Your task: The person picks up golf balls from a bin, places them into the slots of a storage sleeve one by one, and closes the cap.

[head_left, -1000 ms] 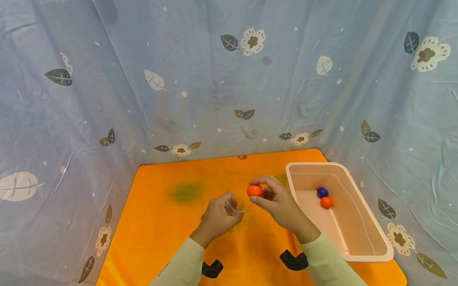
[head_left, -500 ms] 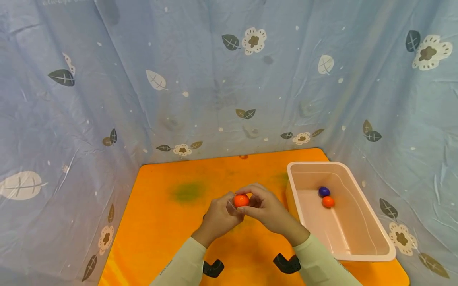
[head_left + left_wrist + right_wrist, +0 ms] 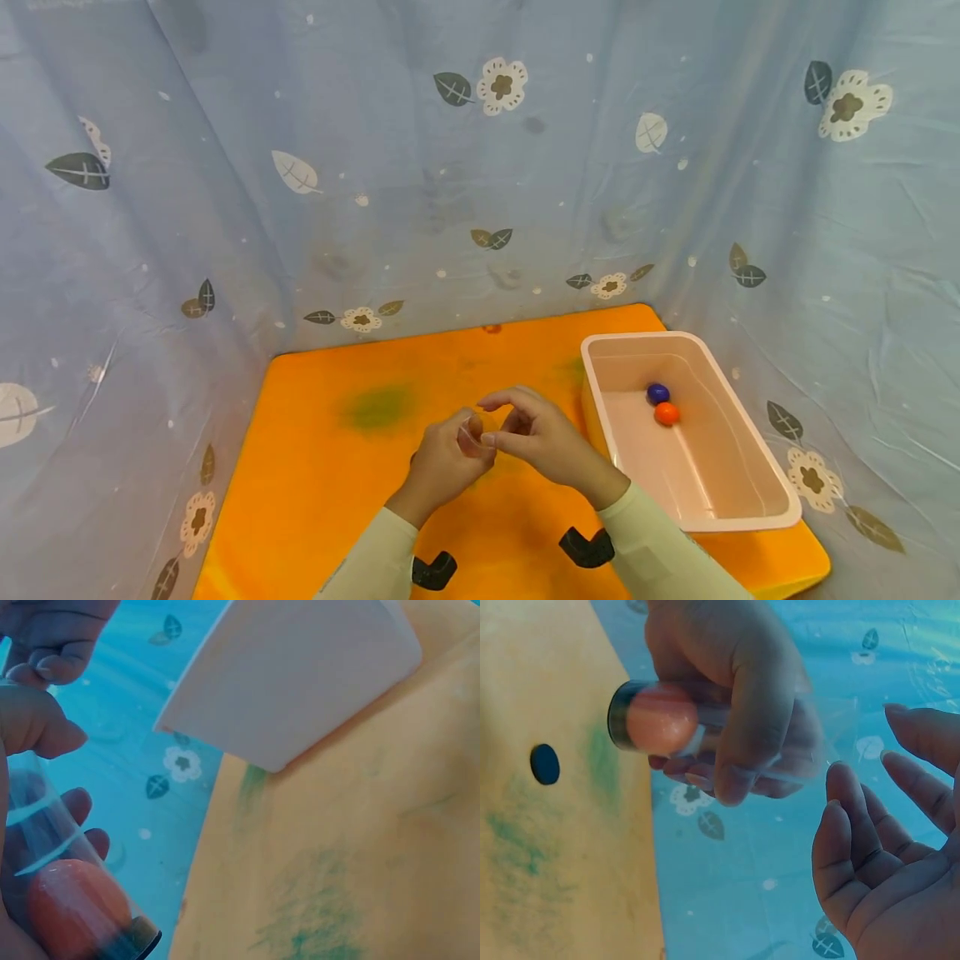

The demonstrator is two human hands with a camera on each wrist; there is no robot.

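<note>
My left hand [image 3: 442, 460] grips a clear tube [image 3: 46, 825] with a black bottom end, its thumb and fingers wrapped round the side. Inside, down at the black end, lies an orange ball [image 3: 662, 718]. The tube's open mouth points toward my right hand [image 3: 546, 442]. That hand is beside the mouth with its fingers loosely bent and nothing between them; in the right wrist view its fingertips [image 3: 842, 780] are close to the rim. Seen from the head, the ball in the tube is mostly hidden by the left hand.
A pale pink plastic bin [image 3: 720, 500] stands on the right of the orange-topped table [image 3: 322, 500], with a blue ball [image 3: 657, 394] and an orange ball [image 3: 667, 413] inside. A black oval disc [image 3: 545, 764] lies on the table. Patterned blue curtains [image 3: 420, 167] enclose the sides and back.
My right hand has brought the orange ball leftward to the tube's mouth and let it go. The ball has dropped to the tube's bottom. The head view has shifted slightly.
</note>
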